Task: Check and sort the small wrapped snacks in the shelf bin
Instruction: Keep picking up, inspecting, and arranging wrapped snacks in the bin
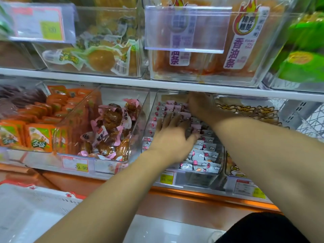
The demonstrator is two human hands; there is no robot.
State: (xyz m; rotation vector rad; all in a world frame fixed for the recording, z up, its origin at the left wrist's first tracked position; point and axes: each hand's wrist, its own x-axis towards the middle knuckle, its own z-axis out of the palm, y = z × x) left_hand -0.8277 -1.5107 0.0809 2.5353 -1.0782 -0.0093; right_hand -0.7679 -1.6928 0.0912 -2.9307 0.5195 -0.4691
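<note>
Inside clear bin (220,155) on lower shelf (122,174): snacks (201,158) in rows. Left hand (171,135) flat, fingers spread, pressing mid-bin packs. Right hand (199,104) at back; fingers hidden, grip unclear. Step: straightening rows. Next: nudge back packs level.

Right hand (198,106): fingertips hidden behind the pink snack packs (177,109) deep in the clear bin (221,155); grip cannot be told. Left hand (171,135): covers the middle packs; palm side unseen. Print on the packs too small to read. Upper-left price tag (37,23) motion-blurred, digits illegible. Green packages (305,50) cut by the right edge and blurred. Orange packs (21,130) cut by the left edge. Both forearms leave the frame below.
</note>
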